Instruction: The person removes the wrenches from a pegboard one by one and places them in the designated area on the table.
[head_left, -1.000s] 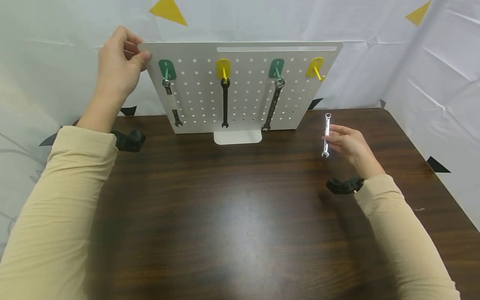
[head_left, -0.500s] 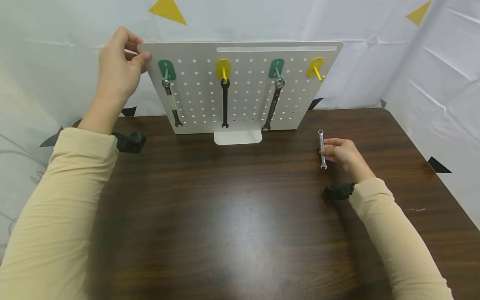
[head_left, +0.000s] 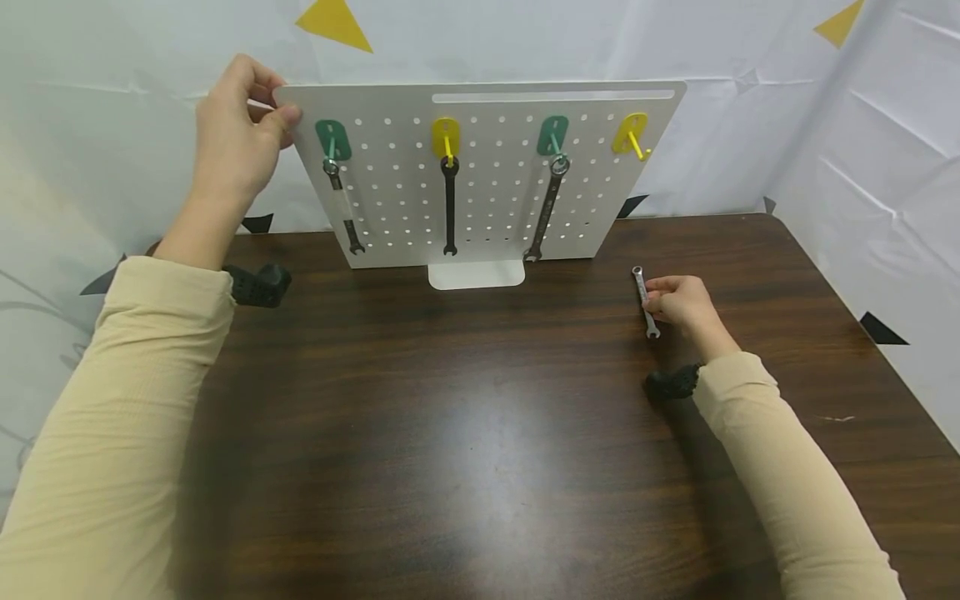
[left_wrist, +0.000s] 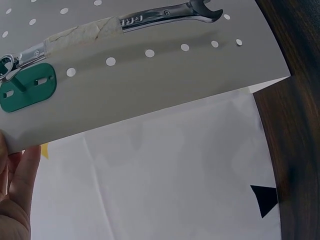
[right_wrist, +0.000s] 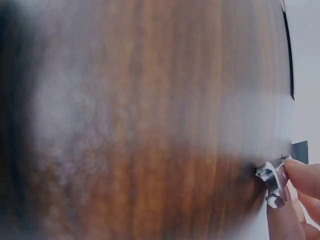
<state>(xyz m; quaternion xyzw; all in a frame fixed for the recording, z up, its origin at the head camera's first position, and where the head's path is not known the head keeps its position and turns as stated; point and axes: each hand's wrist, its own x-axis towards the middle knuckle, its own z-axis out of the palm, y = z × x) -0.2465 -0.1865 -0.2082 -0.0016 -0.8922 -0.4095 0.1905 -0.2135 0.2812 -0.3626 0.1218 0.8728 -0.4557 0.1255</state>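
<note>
My left hand point(head_left: 238, 137) grips the upper left corner of a white pegboard point(head_left: 405, 208) between thumb and fingers. In my right hand point(head_left: 681, 302) a small silver combination wrench point(head_left: 646, 304) is pinched, low over the table, its ring end pointing away and its open end toward me. Three wrenches hang on the board: one with a taped handle point(left_wrist: 82, 36) on the left green hook point(left_wrist: 35, 87), a dark one point(head_left: 450, 208) on a yellow hook point(head_left: 446, 137), and another point(head_left: 547, 208) on the right green hook point(head_left: 553, 136). The far right yellow hook point(head_left: 632, 136) holds nothing.
The board's foot plate point(head_left: 476, 275) lies on the dark wooden table point(head_left: 450, 400). White cloth point(head_left: 525, 42) with yellow and black triangles hangs behind and at the right side. Each wrist wears a black camera band.
My right hand has come down and a little left with the wrench, whose ring end now leans further left. My left hand stays on the board's corner.
</note>
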